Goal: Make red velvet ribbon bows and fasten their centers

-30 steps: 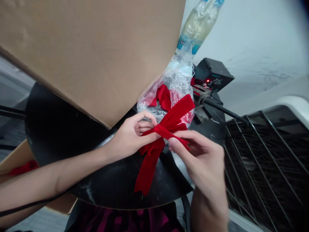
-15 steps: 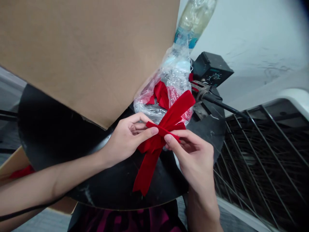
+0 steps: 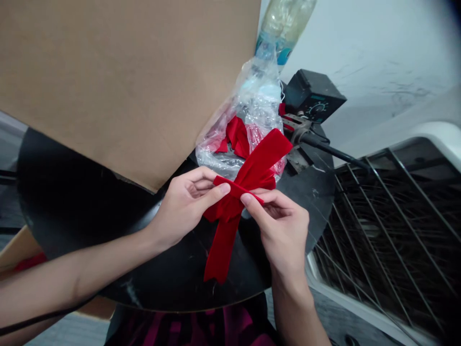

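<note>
Between my hands is a red velvet-like ribbon bow [image 3: 257, 156], with one long tail toward the upper right and another hanging toward me. A narrow red strip [image 3: 236, 190] lies across its middle. My left hand [image 3: 189, 204] pinches the strip's left end between thumb and fingers. At the strip's right end, the thumb and forefinger of my right hand [image 3: 283, 226] are closed on it. Just beyond the bow lies a clear plastic bag [image 3: 257, 103] with red ribbon pieces [image 3: 237, 137] in and at its opening.
A large cardboard box [image 3: 126, 81] covers the back left of the round black table [image 3: 162, 283]. Behind the bag are a bottle [image 3: 286, 24], a black control box with a dial [image 3: 320, 98] and a soldering-iron-like stand [image 3: 297, 127]. A white-framed wire grille [image 3: 389, 230] stands at right.
The strip now lies flatter and straighter across the bow, and my right hand has moved slightly left. The lower tail has swung a little to the right. The view has shifted slightly.
</note>
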